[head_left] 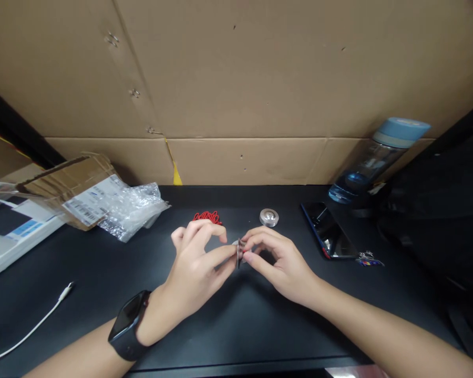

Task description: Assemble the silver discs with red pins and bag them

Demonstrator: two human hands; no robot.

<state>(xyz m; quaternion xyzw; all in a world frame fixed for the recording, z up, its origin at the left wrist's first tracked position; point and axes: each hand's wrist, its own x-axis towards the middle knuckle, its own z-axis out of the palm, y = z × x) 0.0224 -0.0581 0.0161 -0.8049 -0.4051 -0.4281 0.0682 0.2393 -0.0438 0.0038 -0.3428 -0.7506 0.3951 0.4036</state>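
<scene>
Between my hands a small round metal disc (238, 254) is held nearly edge-on above the desk. My left hand (199, 258) pinches it from the left with thumb and index finger, its other fingers curled away. From the other side, the fingertips of my right hand (278, 261) close on it. A bit of red shows at those fingertips; whether it is string cannot be made out. Behind my left hand lies a heap of red string (208, 216), partly covered by the fingers. A round metal piece with a raised centre (268, 217) rests beyond my right hand.
A black phone (328, 231) and a water bottle with a blue lid (372, 157) are at the right, beside a dark bag (437, 210). A cardboard box (73, 189), bubble wrap (132, 207) and a white cable (35, 328) lie left. Cardboard (240, 79) walls the back.
</scene>
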